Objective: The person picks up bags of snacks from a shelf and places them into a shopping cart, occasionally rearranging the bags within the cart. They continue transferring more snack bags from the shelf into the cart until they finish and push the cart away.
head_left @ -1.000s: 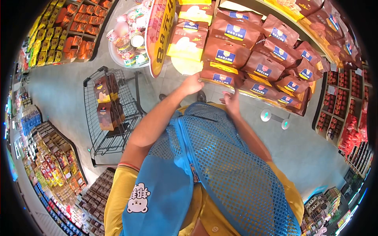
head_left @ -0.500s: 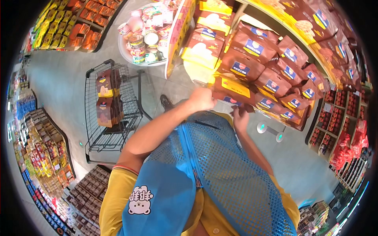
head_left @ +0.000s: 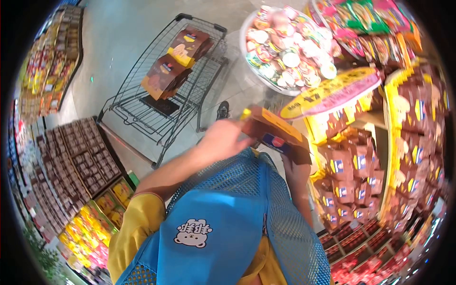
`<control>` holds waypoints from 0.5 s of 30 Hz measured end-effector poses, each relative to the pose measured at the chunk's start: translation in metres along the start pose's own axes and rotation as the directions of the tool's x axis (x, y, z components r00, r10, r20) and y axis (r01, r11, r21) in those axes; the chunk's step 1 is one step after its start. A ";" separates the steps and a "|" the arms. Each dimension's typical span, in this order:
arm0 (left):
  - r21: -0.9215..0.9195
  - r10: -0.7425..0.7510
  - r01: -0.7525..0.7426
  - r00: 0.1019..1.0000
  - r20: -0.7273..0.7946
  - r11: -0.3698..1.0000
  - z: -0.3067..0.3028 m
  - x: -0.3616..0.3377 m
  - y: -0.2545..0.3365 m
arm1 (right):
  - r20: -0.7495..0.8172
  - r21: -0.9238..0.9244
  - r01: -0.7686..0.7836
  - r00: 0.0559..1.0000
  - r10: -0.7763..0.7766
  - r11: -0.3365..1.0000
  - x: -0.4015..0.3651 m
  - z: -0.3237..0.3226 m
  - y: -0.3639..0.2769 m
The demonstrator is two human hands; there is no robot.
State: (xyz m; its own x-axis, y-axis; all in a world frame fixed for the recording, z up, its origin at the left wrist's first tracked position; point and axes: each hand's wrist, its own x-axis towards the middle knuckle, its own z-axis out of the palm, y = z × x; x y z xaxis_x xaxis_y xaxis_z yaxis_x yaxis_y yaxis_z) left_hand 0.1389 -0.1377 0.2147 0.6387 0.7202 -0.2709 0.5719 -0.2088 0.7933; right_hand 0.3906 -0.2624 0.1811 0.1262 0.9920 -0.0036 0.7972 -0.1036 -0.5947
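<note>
Right hand [head_left: 296, 174] grip clamped on right end of brown bag [head_left: 271, 128]; left hand [head_left: 220, 140] blurred, cannot tell grip. Support beneath, squeeze lightly.

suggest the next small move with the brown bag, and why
I'd probably guide the brown bag left toward the cart: the right hand holds it, similar bags already sit there, and room shows beside them.

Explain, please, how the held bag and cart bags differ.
The held bag is between the left hand and right hand; the cart bags sit in the cart. The held bag turns a yellow panel upward; the cart bags show printed fronts. Both are brown with blue emblems.
</note>
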 end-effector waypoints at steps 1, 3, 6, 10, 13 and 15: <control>0.035 -0.049 0.056 0.986 -0.158 0.998 -0.016 -0.006 -0.010 | 0.039 -0.015 0.116 0.993 -0.115 0.993 0.023 0.012 -0.011; 0.033 -0.107 0.129 0.918 -0.382 0.991 -0.055 -0.018 -0.027 | 0.103 -0.024 0.255 0.962 -0.252 0.967 0.067 0.042 -0.031; 0.102 -0.126 0.214 0.830 -0.543 0.971 -0.106 -0.038 -0.068 | 0.044 0.119 0.369 0.925 -0.377 0.922 0.122 0.097 -0.065; 0.154 -0.087 0.252 0.739 -0.668 0.955 -0.155 -0.068 -0.118 | 0.298 0.081 0.432 0.849 -0.436 0.898 0.185 0.151 -0.144; -0.230 -0.473 0.433 0.616 -0.631 0.871 -0.177 -0.088 -0.147 | 0.465 0.189 0.313 0.806 -0.366 0.931 0.208 0.201 -0.188; -0.204 -0.487 0.486 0.576 -0.656 0.850 -0.177 -0.102 -0.195 | 0.525 0.274 0.225 0.780 -0.342 0.935 0.212 0.243 -0.205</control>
State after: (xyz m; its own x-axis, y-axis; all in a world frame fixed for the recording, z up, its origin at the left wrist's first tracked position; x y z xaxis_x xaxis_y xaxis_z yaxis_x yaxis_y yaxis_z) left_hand -0.1288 -0.0531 0.1843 -0.2481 0.9510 -0.1845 0.6917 0.3072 0.6536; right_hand 0.1108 -0.0133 0.1066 -0.4837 0.8467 -0.2216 0.6123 0.1465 -0.7769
